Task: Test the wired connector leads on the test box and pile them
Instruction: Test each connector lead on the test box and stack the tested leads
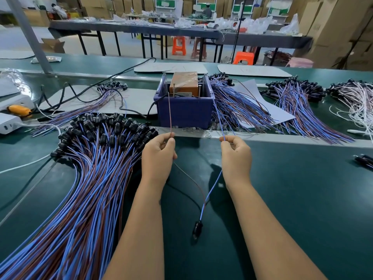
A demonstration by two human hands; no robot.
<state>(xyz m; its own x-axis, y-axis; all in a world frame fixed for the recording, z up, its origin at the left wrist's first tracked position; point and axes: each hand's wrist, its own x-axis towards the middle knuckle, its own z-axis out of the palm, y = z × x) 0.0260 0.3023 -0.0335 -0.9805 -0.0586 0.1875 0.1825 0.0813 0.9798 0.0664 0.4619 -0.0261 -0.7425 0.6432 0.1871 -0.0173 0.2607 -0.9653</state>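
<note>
Green bench (292, 199), carton-lined workshop; both hands' fingers (170, 141) pinch one lead's (210, 190) wires.

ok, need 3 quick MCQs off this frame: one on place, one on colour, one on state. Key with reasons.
1. Where does the big pile of leads lie?
A. beside the left hand
B. inside the blue bin
C. on a stool

2. What colour is the wire pinched by the right hand?
A. white
B. blue
C. green

3. How is the black connector of the held lead placed?
A. plugged into the orange test box
B. gripped in a fist
C. low between the forearms, untouched by the hands

Key: 1 A, the pile fans out left of that hand. 2 B, a blue strand runs up from its fingertips. 3 C, both wires trail down to it.
</note>
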